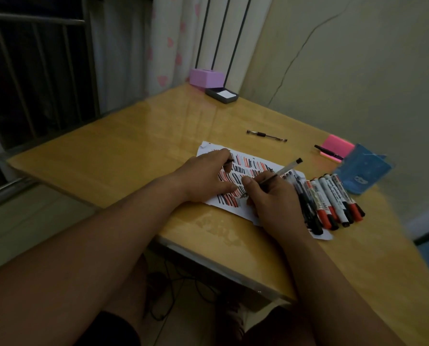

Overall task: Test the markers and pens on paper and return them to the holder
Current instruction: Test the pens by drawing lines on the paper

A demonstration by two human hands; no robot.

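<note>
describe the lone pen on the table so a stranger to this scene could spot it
On the wooden table, look past the far edge of the white paper covered in red and black strokes. A slim black pen lies alone on bare wood, touching nothing, unlike the row of markers, the dark pen on the pink notes or the clear pen the right hand grips.

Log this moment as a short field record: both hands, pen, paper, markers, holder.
left hand: rests on the paper, pinches what looks like a small dark cap
right hand: grips a clear pen, tip on the paper
paper: covered in red and black strokes
markers: row lying at the paper's right end
holder: blue, just beyond the markers
loose pens: black pen on the table; second pen on pink notes
</note>
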